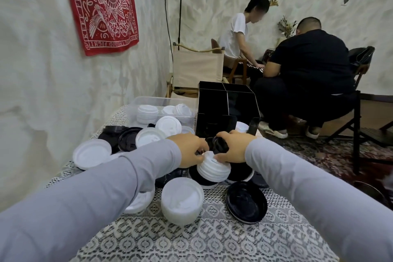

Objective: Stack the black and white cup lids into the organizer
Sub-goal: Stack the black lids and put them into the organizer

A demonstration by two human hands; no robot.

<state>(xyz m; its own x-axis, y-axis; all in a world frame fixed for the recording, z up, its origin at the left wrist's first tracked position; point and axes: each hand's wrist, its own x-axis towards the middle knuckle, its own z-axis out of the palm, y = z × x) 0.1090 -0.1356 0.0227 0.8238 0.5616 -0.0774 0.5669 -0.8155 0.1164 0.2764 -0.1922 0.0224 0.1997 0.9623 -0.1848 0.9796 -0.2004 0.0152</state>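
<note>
Black and white cup lids lie piled on a lace-covered table (191, 238). Both my hands meet over the pile's middle. My right hand (232, 147) curls its fingers round a black lid (220, 144) held on edge. My left hand (189, 150) pinches the top of a tilted stack of white lids (213, 169). A black organizer (225, 108) with several compartments stands just behind my hands; a white lid (242, 126) shows in its front right slot. A nearer stack of white lids (181, 202) and a lone black lid (246, 204) lie in front.
A clear plastic bin (148, 102) holding more white lids stands at the back left. Loose white lids (91, 153) and black lids (127, 140) lie left of my hands. Beyond the table are a canvas chair (197, 66) and two seated people (306, 70).
</note>
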